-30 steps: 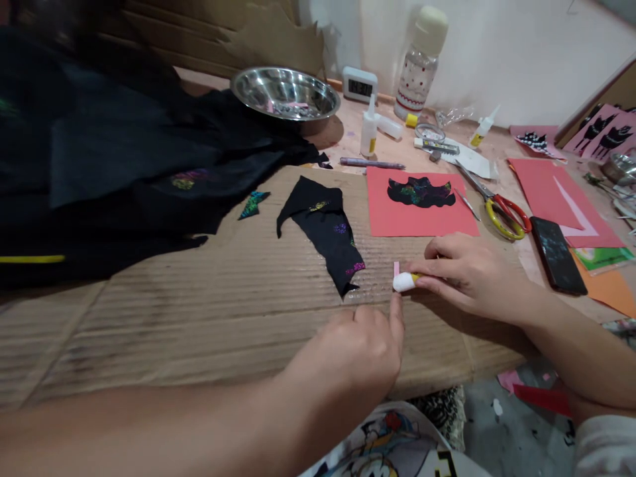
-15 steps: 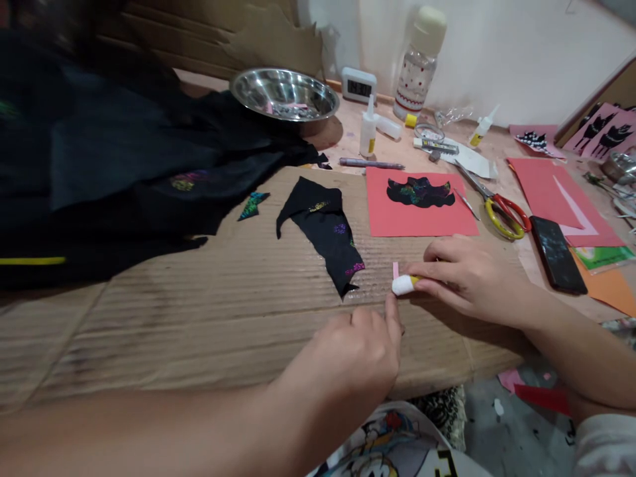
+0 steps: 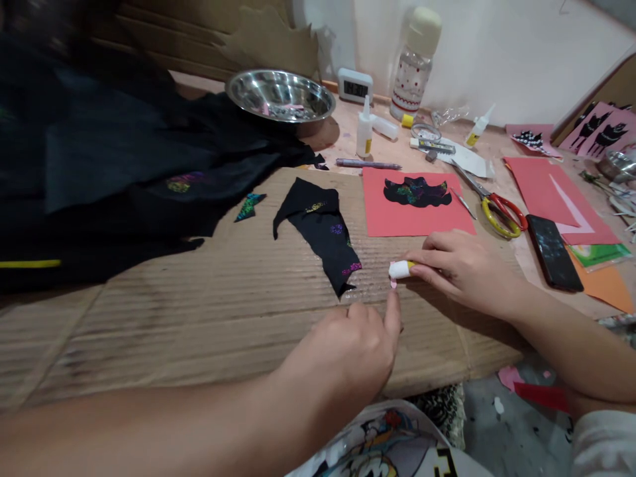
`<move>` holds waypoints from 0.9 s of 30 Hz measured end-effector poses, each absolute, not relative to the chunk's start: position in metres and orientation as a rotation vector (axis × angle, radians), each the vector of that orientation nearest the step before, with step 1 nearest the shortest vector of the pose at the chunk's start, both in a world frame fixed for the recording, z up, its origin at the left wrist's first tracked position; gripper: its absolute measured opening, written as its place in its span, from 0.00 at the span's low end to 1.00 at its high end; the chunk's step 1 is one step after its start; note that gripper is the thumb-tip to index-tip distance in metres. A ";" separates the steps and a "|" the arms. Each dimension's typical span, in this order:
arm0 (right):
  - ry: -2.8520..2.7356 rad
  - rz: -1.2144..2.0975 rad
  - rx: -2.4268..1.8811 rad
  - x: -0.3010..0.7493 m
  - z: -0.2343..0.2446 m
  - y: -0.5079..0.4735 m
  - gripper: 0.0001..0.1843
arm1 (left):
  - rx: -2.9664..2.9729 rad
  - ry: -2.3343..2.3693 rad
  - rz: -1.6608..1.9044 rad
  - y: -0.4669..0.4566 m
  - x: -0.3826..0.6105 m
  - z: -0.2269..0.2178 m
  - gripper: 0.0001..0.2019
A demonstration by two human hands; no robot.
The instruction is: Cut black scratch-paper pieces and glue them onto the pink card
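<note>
Both hands rest low on the cardboard [image 3: 199, 311]. The right hand [image 3: 462, 271] clamps its fingers on a glue stick [image 3: 400, 269]. The left hand [image 3: 348, 351] has its fingers curled together, only the index stretched beside a pink strip [image 3: 393, 284].

We list two bare forearms: left hand [image 3: 348, 351] loosely curled, forefinger pointing forward; right hand [image 3: 462, 268] low, fingertips pinched.

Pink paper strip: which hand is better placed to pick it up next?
Probably the left hand: its fingertip lies beside the pink paper strip, while the right hand holds the glue stick.
</note>
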State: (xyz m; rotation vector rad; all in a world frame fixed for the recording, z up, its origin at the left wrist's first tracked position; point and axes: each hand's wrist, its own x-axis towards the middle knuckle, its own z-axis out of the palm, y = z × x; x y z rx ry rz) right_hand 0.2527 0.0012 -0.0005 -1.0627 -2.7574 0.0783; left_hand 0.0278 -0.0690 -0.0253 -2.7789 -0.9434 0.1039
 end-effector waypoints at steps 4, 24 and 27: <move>-2.735 -0.023 -1.040 0.252 -0.007 0.005 0.23 | -2.819 -0.954 0.145 -0.066 0.030 -0.021 0.26; -2.661 -0.013 -1.150 0.250 -0.012 0.007 0.20 | -2.734 -0.964 0.099 -0.067 0.031 -0.027 0.22; -2.572 0.093 -1.270 0.255 -0.007 0.013 0.21 | -2.710 -0.939 0.112 -0.064 0.031 -0.025 0.23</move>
